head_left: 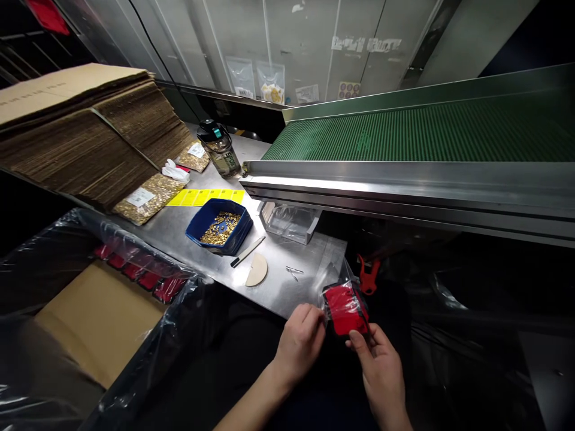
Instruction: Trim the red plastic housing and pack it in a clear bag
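From my head camera, I held a small red packet (345, 310) in clear plastic wrap between both hands, low and near, just off the near right corner of the metal table (287, 293). My left hand (300, 342) was closed on the packet's left edge, fingers curled and pinching the wrap, while my right hand (381, 371) gripped it from below and to the right, thumb pressed up against the red face. The packet sat between the two hands, touching both, tilted slightly. I could read no writing on it. Just beyond it, an orange clip-like tool (369, 276) lay in the dark, near the table's right edge. On the table, farther left, stood a blue tray (197, 224) holding small gold pieces, with a pen (247, 252) and a pale half-round piece (257, 270) just beside it. Behind the tray ran a strip of yellow labels (204, 196), its print too small to read. A bag of gold parts (146, 202) carried a white label I could not make out. To my near left, a plastic-lined cardboard box (99, 317) held a row of red packets (139, 272) along its far wall. The green conveyor (426, 129) stretched across the far right; notices on the wall behind were blurred.
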The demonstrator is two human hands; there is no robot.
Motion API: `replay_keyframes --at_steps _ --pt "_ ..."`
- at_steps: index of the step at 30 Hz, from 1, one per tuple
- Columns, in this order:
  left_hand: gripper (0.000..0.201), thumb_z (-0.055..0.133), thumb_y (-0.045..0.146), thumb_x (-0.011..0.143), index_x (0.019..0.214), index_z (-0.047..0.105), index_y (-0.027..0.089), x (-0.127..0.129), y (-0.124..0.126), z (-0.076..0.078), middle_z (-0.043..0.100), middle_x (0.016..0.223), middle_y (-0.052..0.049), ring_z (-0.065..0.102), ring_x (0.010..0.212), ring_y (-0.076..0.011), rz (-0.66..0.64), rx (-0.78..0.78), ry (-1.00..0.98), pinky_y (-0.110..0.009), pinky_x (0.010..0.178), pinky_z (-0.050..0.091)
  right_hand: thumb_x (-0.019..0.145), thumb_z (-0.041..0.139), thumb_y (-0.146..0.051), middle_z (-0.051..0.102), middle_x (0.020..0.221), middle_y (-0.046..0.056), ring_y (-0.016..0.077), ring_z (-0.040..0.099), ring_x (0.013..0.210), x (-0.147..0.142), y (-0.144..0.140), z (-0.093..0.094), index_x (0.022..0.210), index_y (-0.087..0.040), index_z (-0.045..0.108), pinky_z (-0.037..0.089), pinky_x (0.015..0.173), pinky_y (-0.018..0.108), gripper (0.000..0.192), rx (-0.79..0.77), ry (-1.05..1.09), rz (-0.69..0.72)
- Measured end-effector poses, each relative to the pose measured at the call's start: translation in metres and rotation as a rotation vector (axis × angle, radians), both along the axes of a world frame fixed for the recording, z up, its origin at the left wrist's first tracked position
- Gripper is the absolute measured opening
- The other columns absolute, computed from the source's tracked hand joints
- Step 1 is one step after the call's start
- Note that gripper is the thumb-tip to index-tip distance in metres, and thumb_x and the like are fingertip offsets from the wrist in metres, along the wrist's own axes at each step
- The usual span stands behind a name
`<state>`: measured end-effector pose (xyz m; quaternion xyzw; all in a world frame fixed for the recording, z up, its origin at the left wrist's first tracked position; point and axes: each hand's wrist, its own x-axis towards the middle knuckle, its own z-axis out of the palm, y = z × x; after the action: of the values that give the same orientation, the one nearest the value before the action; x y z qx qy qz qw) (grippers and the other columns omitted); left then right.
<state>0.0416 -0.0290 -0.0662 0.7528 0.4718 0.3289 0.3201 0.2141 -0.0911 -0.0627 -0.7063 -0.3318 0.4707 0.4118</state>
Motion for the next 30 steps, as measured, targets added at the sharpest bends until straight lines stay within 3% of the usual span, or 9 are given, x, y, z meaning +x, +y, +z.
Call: replay_keyframes --at_steps 5,8,13,19,21,24,26,30 --pt "0.015 0.053 0.012 0.099 0.106 0.061 0.022 0.0 -0.007 0.003 0.07 0.098 -0.007 0.064 0.094 -0.0212 -0.025 0.003 -0.111 -0.034 0.086 0.055 0.097 0.062 -0.054 0.074 0.087 0.004 0.0223 0.07 0.082 0.004 0.006 0.004 0.098 -0.022 0.066 0.05 0.072 0.026 0.033 -0.03 -0.016 0.359" --pt "0.014 0.052 0.012 0.1 0.105 0.061 0.022 0.001 -0.009 0.006 0.069 0.098 -0.007 0.064 0.092 -0.0207 0.016 -0.056 -0.129 -0.033 0.084 0.054 0.098 0.06 -0.049 0.072 0.083 0.002 0.0198 0.067 0.076 0.007 0.013 0.013 0.096 -0.022 0.066 0.047 0.068 0.025 0.028 -0.022 -0.048 0.47" --pt "0.012 0.051 0.015 0.101 0.102 0.06 0.022 0.0 -0.01 0.015 0.066 0.093 -0.005 0.062 0.085 -0.0195 0.022 -0.14 -0.149 -0.031 0.077 0.052 0.095 0.063 -0.041 0.069 0.08 -0.001 0.0182 0.063 0.073 0.013 0.023 0.017 0.095 -0.023 0.066 0.046 0.068 0.024 0.018 -0.018 -0.071 0.525" --pt "0.016 0.048 0.014 0.101 0.101 0.061 0.023 -0.006 -0.014 0.032 0.064 0.104 -0.01 0.06 0.097 -0.0223 -0.302 -0.164 -0.195 -0.033 0.085 0.053 0.094 0.063 -0.032 0.072 0.096 0.003 0.0214 0.066 0.088 0.022 0.024 0.005 0.116 -0.022 0.069 0.05 0.079 0.028 0.024 0.012 0.019 0.499" --pt "0.015 0.046 0.015 0.102 0.099 0.059 0.022 -0.007 -0.017 0.035 0.063 0.1 -0.01 0.058 0.094 -0.0222 -0.344 -0.213 -0.241 -0.033 0.084 0.052 0.094 0.063 -0.033 0.073 0.096 0.003 0.0218 0.067 0.088 0.021 0.024 0.002 0.116 -0.022 0.069 0.051 0.078 0.028 0.026 0.007 0.008 0.474" --pt "0.011 0.049 0.022 0.103 0.096 0.058 0.021 -0.008 -0.019 0.037 0.06 0.093 -0.008 0.057 0.088 -0.0208 -0.253 -0.348 -0.395 -0.033 0.082 0.05 0.097 0.061 -0.042 0.072 0.089 0.002 0.0217 0.066 0.082 0.017 0.026 0.002 0.113 -0.022 0.07 0.051 0.072 0.029 0.027 0.002 -0.068 0.465" --pt "0.014 0.054 0.03 0.103 0.094 0.057 0.021 -0.009 -0.017 0.037 0.059 0.092 -0.006 0.056 0.086 -0.0196 -0.099 -0.47 -0.527 -0.032 0.081 0.049 0.1 0.057 -0.048 0.073 0.093 0.002 0.0214 0.066 0.08 0.013 0.029 0.008 0.114 -0.024 0.07 0.051 0.072 0.03 0.03 0.022 -0.178 0.48" --pt "0.023 0.058 0.042 0.101 0.094 0.054 0.021 -0.017 -0.001 0.037 0.057 0.087 -0.001 0.053 0.078 -0.0153 0.247 -0.608 -0.663 -0.026 0.072 0.047 0.102 0.058 -0.046 0.073 0.114 0.004 0.0259 0.067 0.098 0.009 0.035 0.024 0.123 -0.029 0.066 0.051 0.086 0.039 0.028 0.154 -0.429 0.631"
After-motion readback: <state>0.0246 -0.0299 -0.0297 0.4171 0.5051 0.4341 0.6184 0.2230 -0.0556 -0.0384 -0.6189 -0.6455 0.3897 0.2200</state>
